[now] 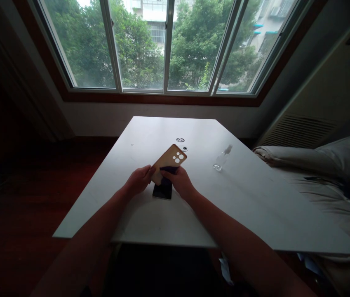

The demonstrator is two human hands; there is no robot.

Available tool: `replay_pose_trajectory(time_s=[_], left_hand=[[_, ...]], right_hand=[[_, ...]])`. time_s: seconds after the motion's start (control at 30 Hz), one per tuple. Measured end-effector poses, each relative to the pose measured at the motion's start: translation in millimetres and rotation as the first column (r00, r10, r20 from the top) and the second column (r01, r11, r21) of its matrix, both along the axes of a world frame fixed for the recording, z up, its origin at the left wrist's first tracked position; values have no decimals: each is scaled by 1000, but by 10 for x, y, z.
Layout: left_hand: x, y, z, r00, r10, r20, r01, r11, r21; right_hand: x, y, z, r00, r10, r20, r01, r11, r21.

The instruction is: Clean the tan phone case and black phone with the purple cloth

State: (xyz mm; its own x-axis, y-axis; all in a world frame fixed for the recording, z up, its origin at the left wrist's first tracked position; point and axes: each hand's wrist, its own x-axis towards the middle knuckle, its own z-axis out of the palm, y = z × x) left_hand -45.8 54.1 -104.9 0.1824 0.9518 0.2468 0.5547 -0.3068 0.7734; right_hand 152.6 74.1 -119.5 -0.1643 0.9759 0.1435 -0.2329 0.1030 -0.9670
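My left hand (139,180) grips the left edge of a yellowish clear phone case (166,158), which is tilted above the table. Round camera holes show at the case's upper right corner. In my right hand (179,181) is a dark purple cloth (169,169), its fingers closed on it and pressed against the case. Part of the cloth hangs below the case. Under both hands a black phone (162,192) lies on the white table (131,222), its upper part hidden by the case and cloth.
A clear spray bottle (222,159) lies on its side to the right. Two small round items, a ring-like one (180,140) and another (185,149), lie beyond the case. A beige padded seat (311,185) stands at the right, and a window (165,45) is ahead.
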Motion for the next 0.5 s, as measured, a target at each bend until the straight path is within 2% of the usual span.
replay_pose_trajectory(time_s=[0.23,0.5], left_hand=[[11,14,-29,1000,-11,14,11,1000,-7],[6,20,-39,1000,-20,-6,20,1000,11]], right_hand=[[18,30,38,993,-76,-92,78,997,16],[99,92,103,933,-279,-225,286,958,-2]])
